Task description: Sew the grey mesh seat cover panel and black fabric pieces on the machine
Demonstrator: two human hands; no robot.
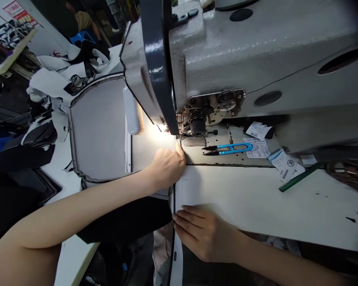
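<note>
A grey fabric panel with dark piped edging lies under the arm of a large grey sewing machine. My left hand rests on the panel just in front of the needle area, fingers curled and pressing the fabric down. My right hand lies at the table's front edge, fingers stretched flat against the dark piping strip and white fabric edge that run back toward the needle.
Blue thread snips lie on the machine bed right of the needle. Paper tags and a green strip sit farther right. A heap of grey, white and black fabric pieces is piled at the back left.
</note>
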